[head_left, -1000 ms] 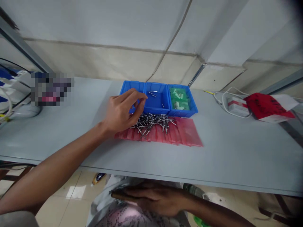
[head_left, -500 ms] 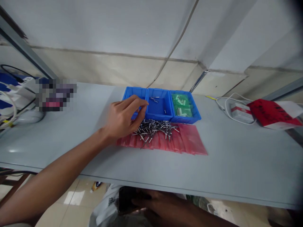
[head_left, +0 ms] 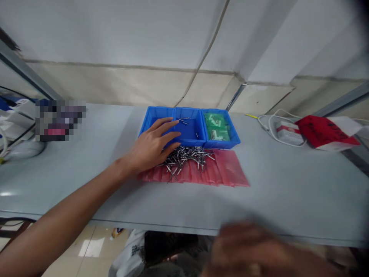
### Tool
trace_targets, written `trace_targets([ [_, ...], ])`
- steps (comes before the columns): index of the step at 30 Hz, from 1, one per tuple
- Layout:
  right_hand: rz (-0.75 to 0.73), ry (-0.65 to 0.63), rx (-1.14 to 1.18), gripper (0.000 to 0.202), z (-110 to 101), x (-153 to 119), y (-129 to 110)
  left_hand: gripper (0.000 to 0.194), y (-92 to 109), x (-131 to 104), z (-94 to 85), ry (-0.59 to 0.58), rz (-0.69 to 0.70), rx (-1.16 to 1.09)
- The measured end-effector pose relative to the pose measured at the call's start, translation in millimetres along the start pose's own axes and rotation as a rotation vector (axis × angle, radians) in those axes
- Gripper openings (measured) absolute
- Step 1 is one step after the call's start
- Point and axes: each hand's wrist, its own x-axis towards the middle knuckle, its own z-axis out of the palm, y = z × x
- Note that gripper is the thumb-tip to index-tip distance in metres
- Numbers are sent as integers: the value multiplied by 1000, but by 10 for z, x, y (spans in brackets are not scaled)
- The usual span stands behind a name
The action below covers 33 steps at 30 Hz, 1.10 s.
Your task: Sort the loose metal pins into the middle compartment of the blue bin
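My left hand [head_left: 154,144] is open, its fingers spread over the near edge of the left blue bin [head_left: 144,122] and the left end of a pile of thin metal pins [head_left: 188,156]. The pins look like pop rivets. Nothing shows between its fingers. Beneath the pile, a row of overlapping pink plastic bags [head_left: 235,169] lies on the table. A few pins sit in the middle blue bin [head_left: 188,132]. Green packets [head_left: 216,125] fill the right blue bin [head_left: 223,145]. Smeared by motion, my right hand [head_left: 248,248] is at the table's front edge; its fingers cannot be made out.
On the right of the table [head_left: 288,184] are a white cable [head_left: 271,132], a small white box [head_left: 289,132] and a red packet [head_left: 324,130]. A computer mouse [head_left: 27,149] lies at the left. Below the table edge is a white bag [head_left: 129,250] with something dark in it.
My left hand has gone from fingertips held together to fingers spread, and lowered slightly. My right hand has risen from below the table, away from the bag, to the front edge.
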Motion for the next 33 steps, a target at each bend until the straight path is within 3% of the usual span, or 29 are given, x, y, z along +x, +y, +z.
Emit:
trace_targets([
  [2, 35, 315, -399, 34, -441, 235, 141, 26, -37, -21, 66, -6, 5, -7],
  [5, -113, 262, -623, 25, -725, 603, 507, 21, -74, -30, 114, 36, 47, -32],
  [9, -84, 101, -765, 27, -604, 837, 838, 18, -94, -21, 110, 68, 57, -74],
  [17, -103, 213, -839, 21, -420, 771, 907, 21, -108, -32, 116, 75, 52, -110],
  [20, -53, 352, -706, 26, -440, 750, 888, 24, -77, -21, 92, 58, 7, -107],
  [22, 4, 513, -533, 24, -472, 737, 846, 24, -32, -3, 47, 74, -7, -122],
  [26, 147, 807, 48, 16, -534, 742, 736, 21, 101, 38, -75, 153, 61, -163],
  [29, 175, 854, 401, 13, -537, 770, 693, 20, 185, 52, -121, 209, 108, -159],
  [33, 184, 853, 493, 10, -499, 801, 683, 10, 225, 45, -109, 259, 124, -166],
])
